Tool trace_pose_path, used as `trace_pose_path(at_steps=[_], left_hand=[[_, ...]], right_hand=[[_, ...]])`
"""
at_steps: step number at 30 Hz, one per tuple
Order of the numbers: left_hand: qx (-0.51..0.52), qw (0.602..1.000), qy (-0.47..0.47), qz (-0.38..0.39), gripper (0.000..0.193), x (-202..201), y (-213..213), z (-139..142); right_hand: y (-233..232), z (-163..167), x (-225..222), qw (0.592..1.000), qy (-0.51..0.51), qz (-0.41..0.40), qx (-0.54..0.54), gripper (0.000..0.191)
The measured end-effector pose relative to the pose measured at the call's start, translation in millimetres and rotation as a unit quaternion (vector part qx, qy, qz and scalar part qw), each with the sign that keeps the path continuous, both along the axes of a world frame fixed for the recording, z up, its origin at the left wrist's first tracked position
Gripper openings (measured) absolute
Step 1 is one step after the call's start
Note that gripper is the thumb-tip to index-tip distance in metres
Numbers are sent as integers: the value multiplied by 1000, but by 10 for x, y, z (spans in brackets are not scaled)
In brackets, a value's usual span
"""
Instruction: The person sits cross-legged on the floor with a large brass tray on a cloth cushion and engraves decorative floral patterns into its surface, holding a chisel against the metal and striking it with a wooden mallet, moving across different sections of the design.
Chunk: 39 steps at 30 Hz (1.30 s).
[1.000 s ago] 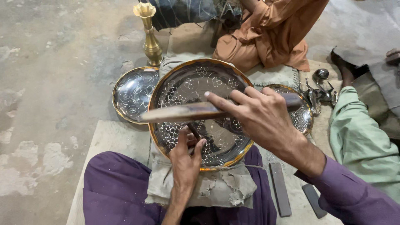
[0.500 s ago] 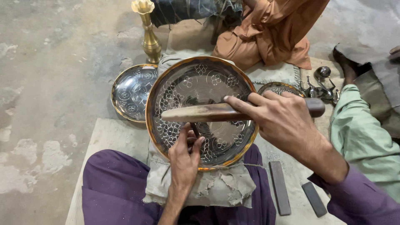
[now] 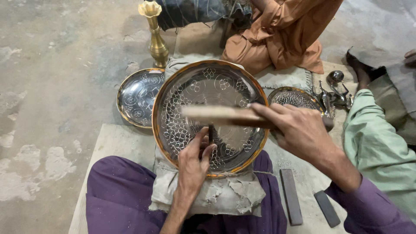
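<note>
Three engraved plates (image 3: 211,117), left hand (image 3: 193,164) fingers pinching chisel (image 3: 210,132), right hand (image 3: 299,130) gripping mallet (image 3: 225,116)

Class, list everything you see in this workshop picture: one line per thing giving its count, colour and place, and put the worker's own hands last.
Large engraved tray: one, silver with a copper-coloured rim, propped on the cloth pad in the worker's lap.
Cloth pad: one, grey-beige, under the tray.
Smaller engraved plates: two, silver, one left of the tray on the floor, one to its right.
Brass vase: one, golden, upright behind the left plate.
Flat bars: two, dark grey, on the floor at lower right.
Small metal items: a cluster, silvery, at far right.
Wooden mallet: one, tan, across the tray.
Chisel: one, dark, upright on the tray.
Left hand: fingers around the chisel.
Right hand: gripping the mallet.
</note>
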<state>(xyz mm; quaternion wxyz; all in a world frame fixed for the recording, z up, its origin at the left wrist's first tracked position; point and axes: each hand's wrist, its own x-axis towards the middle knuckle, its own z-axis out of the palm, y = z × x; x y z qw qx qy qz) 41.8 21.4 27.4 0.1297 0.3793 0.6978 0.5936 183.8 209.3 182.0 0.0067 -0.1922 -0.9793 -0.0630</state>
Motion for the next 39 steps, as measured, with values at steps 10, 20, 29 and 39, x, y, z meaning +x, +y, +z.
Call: trace_pose_path(at_steps=[10, 20, 29, 39], left_hand=[[-22, 998, -9, -58, 46, -289, -48, 132], [-53, 976, 84, -195, 51, -540, 10, 301], [-19, 969, 130, -208, 54, -512, 24, 255], [-49, 995, 48, -68, 49, -305, -41, 228]], right_hand=[[29, -177, 384, 968, 215, -27, -129, 68], [8, -453, 630, 978, 180, -72, -77, 74], [15, -356, 559, 983, 172, -28, -51, 82], [-39, -73, 166, 987, 156, -27, -36, 75]])
